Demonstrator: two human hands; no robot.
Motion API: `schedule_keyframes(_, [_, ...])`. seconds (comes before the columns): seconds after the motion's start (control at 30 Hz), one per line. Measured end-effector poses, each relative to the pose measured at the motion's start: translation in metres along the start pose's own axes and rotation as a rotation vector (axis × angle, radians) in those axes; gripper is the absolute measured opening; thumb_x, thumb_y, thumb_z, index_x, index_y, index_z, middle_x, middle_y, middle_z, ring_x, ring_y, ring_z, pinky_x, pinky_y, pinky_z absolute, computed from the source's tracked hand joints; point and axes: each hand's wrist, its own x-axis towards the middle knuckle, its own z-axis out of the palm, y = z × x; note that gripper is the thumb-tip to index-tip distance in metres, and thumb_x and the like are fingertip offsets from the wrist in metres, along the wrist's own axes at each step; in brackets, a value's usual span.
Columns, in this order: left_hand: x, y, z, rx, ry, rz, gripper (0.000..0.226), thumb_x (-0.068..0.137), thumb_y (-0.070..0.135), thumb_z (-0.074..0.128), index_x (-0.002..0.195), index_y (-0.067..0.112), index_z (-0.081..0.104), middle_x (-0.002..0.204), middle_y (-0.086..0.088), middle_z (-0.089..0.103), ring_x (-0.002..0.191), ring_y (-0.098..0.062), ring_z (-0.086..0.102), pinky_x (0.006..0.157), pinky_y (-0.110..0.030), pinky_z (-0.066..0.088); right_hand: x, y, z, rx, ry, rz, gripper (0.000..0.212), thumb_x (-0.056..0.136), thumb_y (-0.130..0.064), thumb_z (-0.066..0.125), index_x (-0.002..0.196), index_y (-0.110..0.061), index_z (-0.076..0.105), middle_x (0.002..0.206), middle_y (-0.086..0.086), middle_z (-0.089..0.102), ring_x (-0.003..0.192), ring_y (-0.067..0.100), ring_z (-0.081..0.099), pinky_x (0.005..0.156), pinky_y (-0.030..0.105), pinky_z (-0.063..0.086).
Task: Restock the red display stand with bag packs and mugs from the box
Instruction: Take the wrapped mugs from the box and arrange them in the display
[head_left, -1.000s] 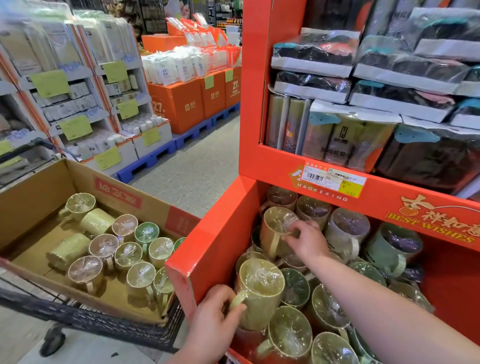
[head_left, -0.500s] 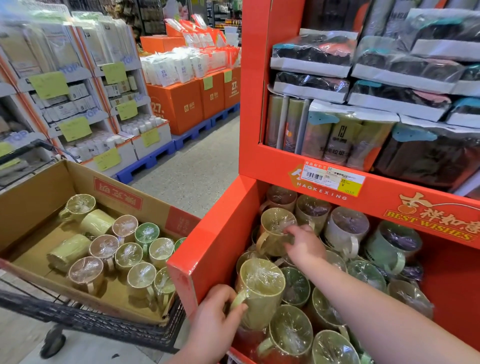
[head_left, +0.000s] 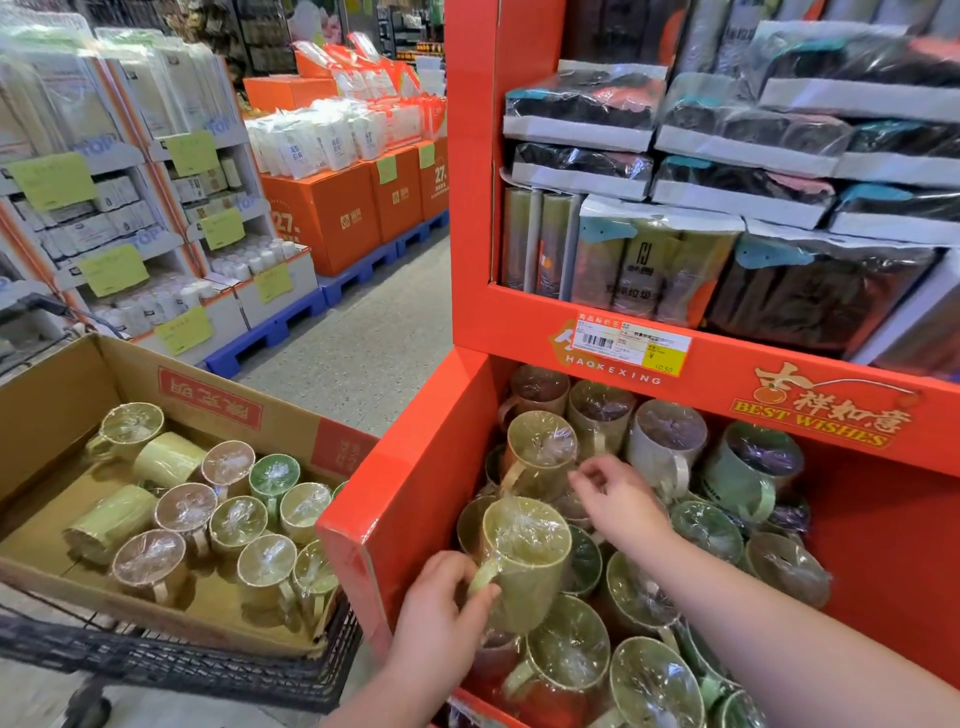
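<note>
On the left, the box (head_left: 62, 395) sits in the cart (head_left: 182, 670) with about a dozen wrapped mugs (head_left: 187, 512) yet to be moved. In the lower bin of the red display stand (head_left: 415, 483), the left hand (head_left: 441, 618) still grips the handle of an olive mug (head_left: 524, 561) atop the pile. The right hand (head_left: 618, 499), which a second ago was at the tan mug (head_left: 540, 452) behind, has come off it and hovers just beside it, fingers loosely curled and empty. That mug looks placed, so the olive one is likely next. The bag packs (head_left: 649, 260) fill the shelf above.
</note>
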Motion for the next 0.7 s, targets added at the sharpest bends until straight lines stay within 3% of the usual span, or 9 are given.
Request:
schedule_keyframes(0.1, [0.007,0.010,0.011,-0.015,0.022,-0.016,0.020,0.083,0.016,0.067,0.069,0.016,0.053,0.085,0.005,0.055,0.077,-0.004,0.050,0.069,-0.012,0.037,-0.020,0.005,-0.004,0.105,-0.038,0.065,0.047,0.094,-0.053,0.042,0.122,-0.017,0.056,0.101,-0.002,0.064,0.084,0.015,0.063,0.071,0.028,0.049])
schedule_keyframes(0.17, [0.012,0.018,0.019,-0.013,0.019,-0.008,0.020,0.084,0.016,0.066,0.070,0.014,0.052,0.086,0.004,0.054,0.080,-0.003,0.050,0.069,-0.011,0.037,-0.033,0.005,-0.005,0.135,-0.115,0.119,0.050,0.094,-0.053,0.043,0.127,-0.017,0.052,0.098,-0.004,0.061,0.069,0.012,0.067,0.064,0.025,0.052])
schedule_keyframes(0.23, [0.018,0.024,0.029,-0.012,0.002,0.008,0.023,0.084,0.017,0.067,0.069,0.019,0.049,0.088,0.005,0.054,0.083,-0.003,0.050,0.071,-0.011,0.037,-0.041,0.005,-0.004,0.278,-0.188,0.203,0.049,0.097,-0.041,0.046,0.137,-0.013,0.043,0.098,0.002,0.059,0.048,0.007,0.062,0.040,0.019,0.043])
schedule_keyframes(0.33, [0.022,0.029,0.041,0.027,-0.081,0.032,0.026,0.082,0.024,0.069,0.070,0.027,0.046,0.092,0.008,0.053,0.085,-0.008,0.051,0.071,-0.015,0.038,-0.040,0.013,-0.007,0.535,-0.164,0.349,0.046,0.099,-0.023,0.047,0.141,-0.007,0.038,0.101,0.020,0.064,0.036,0.008,0.058,0.032,0.017,0.039])
schedule_keyframes(0.43, [0.022,0.032,0.047,0.071,-0.185,0.062,0.021,0.082,0.037,0.069,0.094,0.033,0.053,0.106,0.016,0.046,0.097,-0.002,0.048,0.082,-0.013,0.038,-0.033,0.028,-0.013,0.571,-0.073,0.380,0.040,0.097,-0.013,0.045,0.137,-0.007,0.043,0.095,0.016,0.066,0.047,0.016,0.062,0.043,0.024,0.047])
schedule_keyframes(0.53, [0.018,0.022,0.043,0.192,-0.275,0.043,0.043,0.087,0.045,0.060,0.123,0.027,0.048,0.121,0.016,0.039,0.111,-0.001,0.043,0.097,-0.018,0.035,-0.019,0.040,-0.020,0.490,0.013,0.372,0.044,0.098,-0.011,0.042,0.141,-0.010,0.038,0.094,0.011,0.061,0.054,0.020,0.061,0.043,0.023,0.049])
schedule_keyframes(0.6, [0.014,0.013,0.036,0.319,-0.326,0.069,0.039,0.088,0.049,0.056,0.120,0.027,0.050,0.122,0.015,0.042,0.111,-0.003,0.044,0.096,-0.019,0.037,-0.008,0.046,-0.024,0.442,0.035,0.375,0.047,0.098,-0.013,0.042,0.145,-0.011,0.035,0.098,0.012,0.060,0.056,0.020,0.060,0.037,0.020,0.046])
schedule_keyframes(0.7, [0.005,-0.002,0.027,0.535,-0.442,0.094,0.040,0.087,0.053,0.052,0.118,0.027,0.052,0.130,0.012,0.043,0.122,-0.011,0.043,0.101,-0.027,0.038,0.006,0.048,-0.025,0.380,0.022,0.391,0.048,0.100,-0.014,0.041,0.147,-0.013,0.031,0.099,0.008,0.058,0.064,0.021,0.061,0.044,0.023,0.047])
